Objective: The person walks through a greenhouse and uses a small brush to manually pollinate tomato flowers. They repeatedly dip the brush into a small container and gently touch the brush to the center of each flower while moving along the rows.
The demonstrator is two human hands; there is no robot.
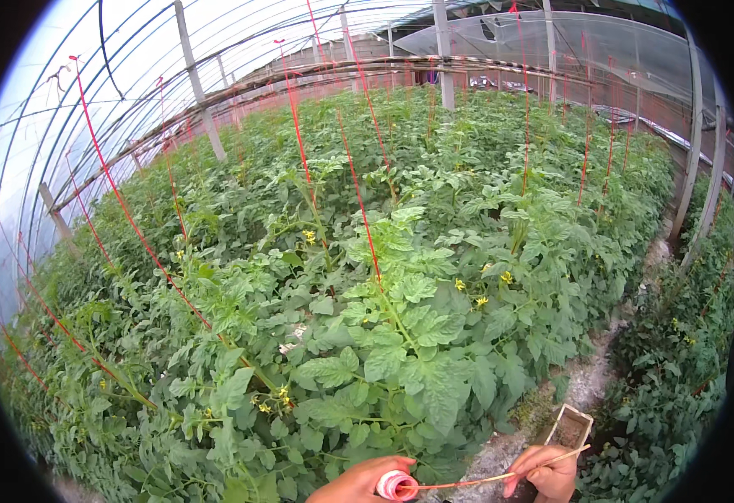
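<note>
At the lower edge my left hand (pixel 354 482) is closed round a small open bottle (pixel 386 486), white with a pink-red stained mouth turned toward the right. My right hand (pixel 547 474) pinches a thin, light wooden stick (pixel 492 479) between thumb and fingers. The stick's left end is reddish and reaches into the bottle's mouth; its tip is hidden inside. Just beyond both hands stands a leafy tomato plant (pixel 421 369), tied up with a red string (pixel 358 193). Yellow flowers (pixel 482 302) show among the leaves, apart from my hands.
Dense rows of tomato plants fill the greenhouse, with several red strings rising to a horizontal pole (pixel 300 74). Grey posts (pixel 445 50) stand among them. A pale dirt path (pixel 589 377) runs along the right. A light-rimmed rectangular box (pixel 585 417) lies beyond my right hand.
</note>
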